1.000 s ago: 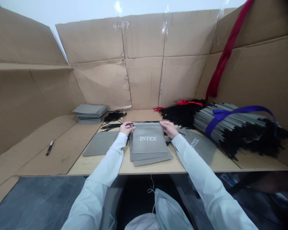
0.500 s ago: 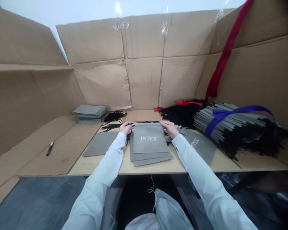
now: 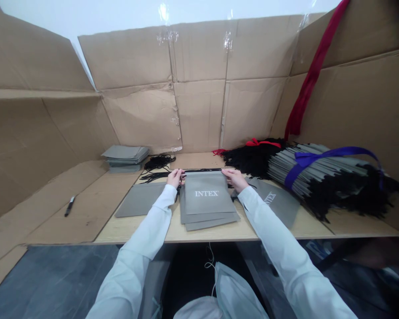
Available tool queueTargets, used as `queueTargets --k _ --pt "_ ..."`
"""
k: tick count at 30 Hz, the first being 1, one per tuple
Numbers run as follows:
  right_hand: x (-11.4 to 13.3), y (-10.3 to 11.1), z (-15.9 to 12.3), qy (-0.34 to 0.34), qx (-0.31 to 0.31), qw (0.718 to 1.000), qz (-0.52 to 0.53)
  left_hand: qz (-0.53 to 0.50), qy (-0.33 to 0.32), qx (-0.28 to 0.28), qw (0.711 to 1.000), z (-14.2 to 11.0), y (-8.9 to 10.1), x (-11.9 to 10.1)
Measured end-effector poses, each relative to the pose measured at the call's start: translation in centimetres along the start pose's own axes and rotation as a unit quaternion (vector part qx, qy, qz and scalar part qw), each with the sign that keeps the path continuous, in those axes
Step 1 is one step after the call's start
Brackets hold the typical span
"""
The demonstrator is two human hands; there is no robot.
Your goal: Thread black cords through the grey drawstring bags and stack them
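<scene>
A grey drawstring pouch (image 3: 206, 204) printed INTEX lies flat on a small, uneven stack of grey pouches (image 3: 213, 223) in front of me. At its upper left corner my left hand (image 3: 175, 178) is closed, thumb and fingers pinched where a black cord comes out. My right hand (image 3: 235, 179) pinches the upper right corner. Whether each pinch takes fabric, cord or both is too small to tell. Left of the stack lies a plain grey pouch (image 3: 138, 203), partly behind my left forearm. Another INTEX pouch (image 3: 284, 208) lies tilted beside my right forearm.
Black cords (image 3: 158, 163) lie behind my left hand, near stacked grey pieces (image 3: 126, 155). At right are a pouch bundle tied with purple ribbon (image 3: 319, 166) and a black cord bundle (image 3: 252, 155) tied in red. A marker (image 3: 69, 206) lies left. Cardboard walls (image 3: 199, 110) enclose the table.
The pouch between my hands has shifted very slightly toward me. My left hand has moved a touch to the right at its corner, while my right hand stays almost where it was.
</scene>
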State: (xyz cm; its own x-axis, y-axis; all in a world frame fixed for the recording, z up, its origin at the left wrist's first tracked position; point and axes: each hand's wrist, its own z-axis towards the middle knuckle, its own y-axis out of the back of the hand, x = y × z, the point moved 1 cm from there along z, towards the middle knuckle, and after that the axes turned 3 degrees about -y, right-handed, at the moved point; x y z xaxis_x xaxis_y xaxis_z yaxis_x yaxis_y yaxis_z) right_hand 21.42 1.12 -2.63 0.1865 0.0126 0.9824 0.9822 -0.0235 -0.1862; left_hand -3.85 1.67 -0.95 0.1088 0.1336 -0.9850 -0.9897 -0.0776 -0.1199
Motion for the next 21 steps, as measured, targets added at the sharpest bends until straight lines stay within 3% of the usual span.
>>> queueTargets --k 8,15,21 --pt "-0.04 -0.01 0.02 0.001 -0.003 1.0 -0.001 -0.035 0.01 0.002 0.999 0.4 -0.32 0.7" --pt "0.01 -0.06 -0.02 0.001 -0.01 1.0 0.0 0.03 -0.06 0.027 0.997 -0.35 0.1 0.89" --pt "0.12 -0.13 -0.11 -0.004 -0.009 1.0 0.002 0.022 -0.024 0.024 0.999 -0.05 0.24 0.87"
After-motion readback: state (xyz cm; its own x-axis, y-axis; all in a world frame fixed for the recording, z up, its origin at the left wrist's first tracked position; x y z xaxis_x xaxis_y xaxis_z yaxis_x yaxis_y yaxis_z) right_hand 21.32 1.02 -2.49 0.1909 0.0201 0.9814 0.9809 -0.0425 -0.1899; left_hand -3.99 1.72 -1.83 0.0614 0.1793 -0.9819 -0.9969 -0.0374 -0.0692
